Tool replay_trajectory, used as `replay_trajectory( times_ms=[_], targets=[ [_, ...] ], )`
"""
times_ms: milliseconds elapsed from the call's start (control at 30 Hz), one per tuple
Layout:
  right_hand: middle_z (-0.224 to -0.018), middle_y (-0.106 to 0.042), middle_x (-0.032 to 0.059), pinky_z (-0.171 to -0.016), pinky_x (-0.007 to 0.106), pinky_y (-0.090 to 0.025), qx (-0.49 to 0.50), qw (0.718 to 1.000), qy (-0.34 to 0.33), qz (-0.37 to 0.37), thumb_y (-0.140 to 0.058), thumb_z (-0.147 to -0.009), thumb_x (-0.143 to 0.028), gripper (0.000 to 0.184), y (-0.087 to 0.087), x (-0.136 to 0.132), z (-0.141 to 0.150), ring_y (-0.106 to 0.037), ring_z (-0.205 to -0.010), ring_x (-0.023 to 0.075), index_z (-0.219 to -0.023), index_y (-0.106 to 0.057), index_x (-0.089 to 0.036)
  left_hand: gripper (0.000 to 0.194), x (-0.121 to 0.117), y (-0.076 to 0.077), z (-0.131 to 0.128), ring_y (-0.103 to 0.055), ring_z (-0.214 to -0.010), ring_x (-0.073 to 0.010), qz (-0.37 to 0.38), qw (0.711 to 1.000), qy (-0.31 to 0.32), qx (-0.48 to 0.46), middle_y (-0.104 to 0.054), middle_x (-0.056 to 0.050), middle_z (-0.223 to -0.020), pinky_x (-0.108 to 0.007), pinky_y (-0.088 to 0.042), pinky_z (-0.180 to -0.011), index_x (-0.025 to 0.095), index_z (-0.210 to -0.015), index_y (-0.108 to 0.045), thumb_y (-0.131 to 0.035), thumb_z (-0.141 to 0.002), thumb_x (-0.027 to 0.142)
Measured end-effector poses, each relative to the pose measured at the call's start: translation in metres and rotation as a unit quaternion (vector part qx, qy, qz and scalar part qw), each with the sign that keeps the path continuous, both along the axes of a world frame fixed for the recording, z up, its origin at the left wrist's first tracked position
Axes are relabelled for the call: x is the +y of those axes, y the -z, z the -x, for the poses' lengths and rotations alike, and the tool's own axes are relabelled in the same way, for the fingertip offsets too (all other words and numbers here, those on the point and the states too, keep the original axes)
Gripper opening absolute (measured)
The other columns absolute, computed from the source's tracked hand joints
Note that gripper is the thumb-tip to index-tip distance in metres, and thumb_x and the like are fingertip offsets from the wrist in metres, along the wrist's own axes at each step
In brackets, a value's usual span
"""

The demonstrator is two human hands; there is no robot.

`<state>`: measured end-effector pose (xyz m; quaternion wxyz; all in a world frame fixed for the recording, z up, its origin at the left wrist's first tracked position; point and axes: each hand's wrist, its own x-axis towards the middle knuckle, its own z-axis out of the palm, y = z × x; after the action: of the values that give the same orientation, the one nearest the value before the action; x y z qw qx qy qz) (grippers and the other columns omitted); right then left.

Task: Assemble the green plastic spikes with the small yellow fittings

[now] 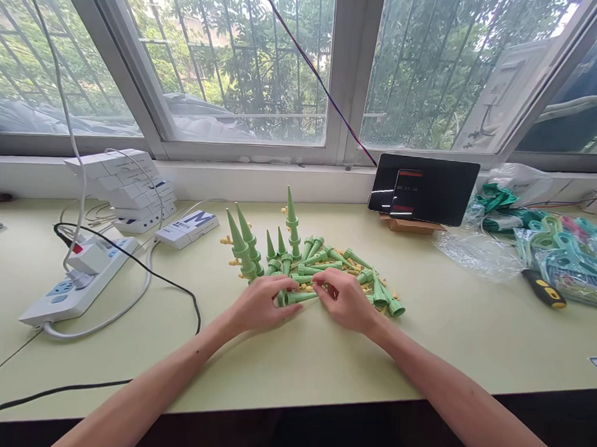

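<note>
My left hand (267, 303) is closed round the collared wide end of a green plastic watering spike (302, 296), which lies sideways with its narrow end toward my right hand. My right hand (347, 301) has thumb and fingers pinched together just beside that narrow end; what is between the fingertips is too small to make out. Behind my left hand, several green spikes stand point up in stacks, the tallest stack (292, 226) at the back, with small yellow valves (226, 240) sticking out. Beyond and beside my right hand lies a loose pile of green spikes (359, 260) mixed with yellow pieces.
At left are a power strip (82, 282) with cables, stacked white boxes (140, 195) and a single white box (188, 229). A tablet (445, 191) showing a timer leans at the back. Right of it are bagged plastic items (567, 251) and a yellow-black tool handle (544, 288).
</note>
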<state>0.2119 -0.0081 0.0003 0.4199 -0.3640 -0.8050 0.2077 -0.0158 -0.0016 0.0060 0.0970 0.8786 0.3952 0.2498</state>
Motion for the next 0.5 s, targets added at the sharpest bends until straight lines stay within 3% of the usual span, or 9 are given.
replay_trajectory(
  times_ms=[233, 500],
  targets=[
    [-0.093, -0.067, 0.0043, -0.055, 0.026, -0.044, 0.003, 1.0, -0.007, 0.011, -0.058, -0.089, -0.016, 0.013, 0.0009, -0.0012, 0.0009, -0.046, -0.05, 0.0079, -0.1, -0.065, -0.018, 0.021, 0.0008, 0.0008, 0.0003, -0.036, -0.048, -0.0064, -0.055, 0.997, 0.003, -0.05, -0.062, 0.001, -0.075, -0.022, -0.035, -0.05, 0.019, -0.098, -0.068, -0.066, -0.087, 0.038],
    [-0.097, -0.069, 0.0034, -0.061, 0.027, -0.045, -0.019, 1.0, 0.006, 0.011, -0.063, -0.086, -0.014, 0.02, 0.0052, 0.0002, 0.0013, -0.043, -0.05, 0.0075, -0.104, -0.065, -0.02, 0.018, 0.0006, 0.0003, -0.0005, -0.04, -0.047, -0.0038, -0.115, 0.986, 0.027, -0.121, -0.066, -0.003, -0.089, -0.019, -0.041, -0.048, 0.019, -0.1, -0.065, -0.067, -0.088, 0.032]
  ],
)
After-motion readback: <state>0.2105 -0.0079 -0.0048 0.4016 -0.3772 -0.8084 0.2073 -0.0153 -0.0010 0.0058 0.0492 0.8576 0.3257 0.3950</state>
